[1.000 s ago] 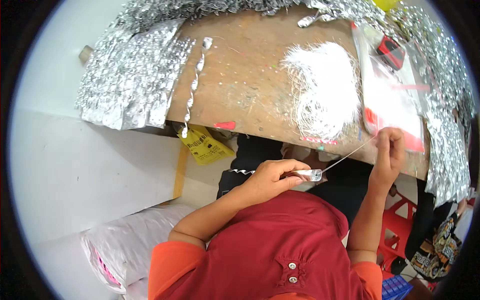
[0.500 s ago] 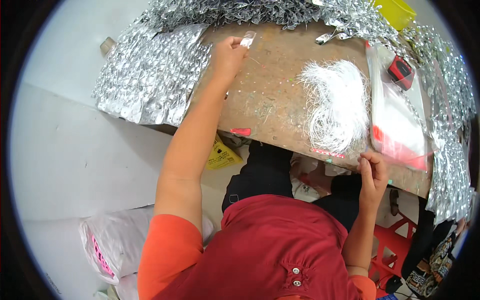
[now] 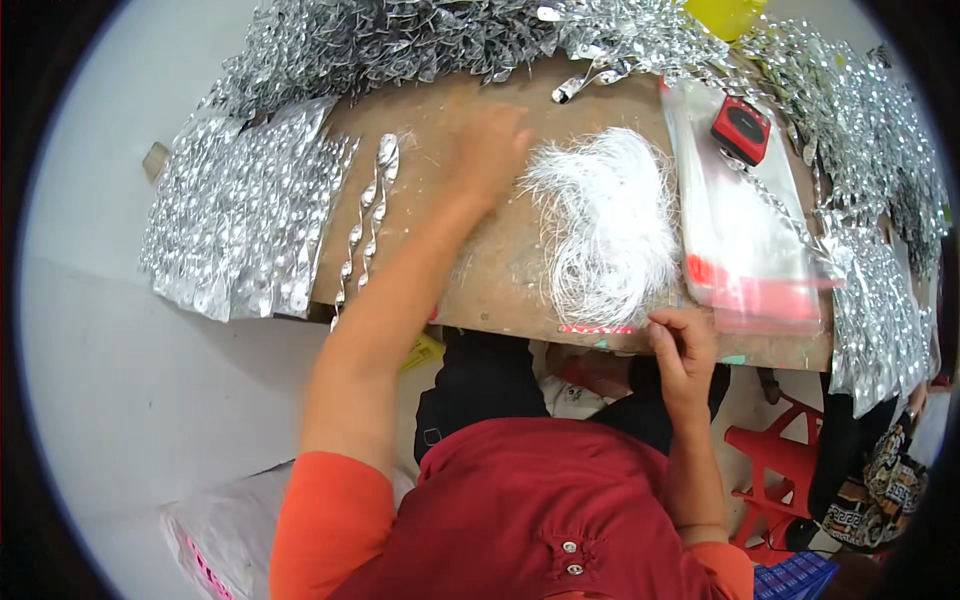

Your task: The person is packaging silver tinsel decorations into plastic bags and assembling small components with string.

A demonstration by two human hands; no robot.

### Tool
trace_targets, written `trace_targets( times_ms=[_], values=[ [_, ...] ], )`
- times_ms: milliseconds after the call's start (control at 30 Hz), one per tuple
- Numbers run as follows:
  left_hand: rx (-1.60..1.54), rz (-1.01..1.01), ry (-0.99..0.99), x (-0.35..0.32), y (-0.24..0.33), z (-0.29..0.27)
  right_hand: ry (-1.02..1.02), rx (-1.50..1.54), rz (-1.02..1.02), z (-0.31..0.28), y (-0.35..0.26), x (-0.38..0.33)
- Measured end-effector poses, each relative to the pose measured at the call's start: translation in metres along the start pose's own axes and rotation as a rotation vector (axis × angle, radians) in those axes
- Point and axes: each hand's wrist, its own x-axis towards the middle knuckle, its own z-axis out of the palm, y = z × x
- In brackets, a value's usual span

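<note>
Pinched at the desk's (image 3: 500,290) near edge, the right hand (image 3: 683,350) has its grip pressed on a thread end from the one white thread bundle (image 3: 608,230); the left hand (image 3: 490,150), blurred, hovers over bare wood, grip unreadable. Best to draw a single strand slowly; two twisted silver strips (image 3: 368,215) lie left, one red box (image 3: 741,129) right.

Bare board (image 3: 420,230) between foil strips (image 3: 365,215) and white threads (image 3: 610,230)
</note>
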Motion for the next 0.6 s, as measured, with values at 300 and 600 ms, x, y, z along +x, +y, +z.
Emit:
trace_targets(
  times_ms=[300,600],
  values=[
    [-0.145,-0.527,-0.245,0.061,0.021,0.081,0.042,-0.16,-0.169,0.006,0.005,0.003],
    [-0.145,-0.559,-0.199,0.052,0.015,0.085,0.016,-0.158,-0.189,0.004,0.007,-0.003]
  ],
)
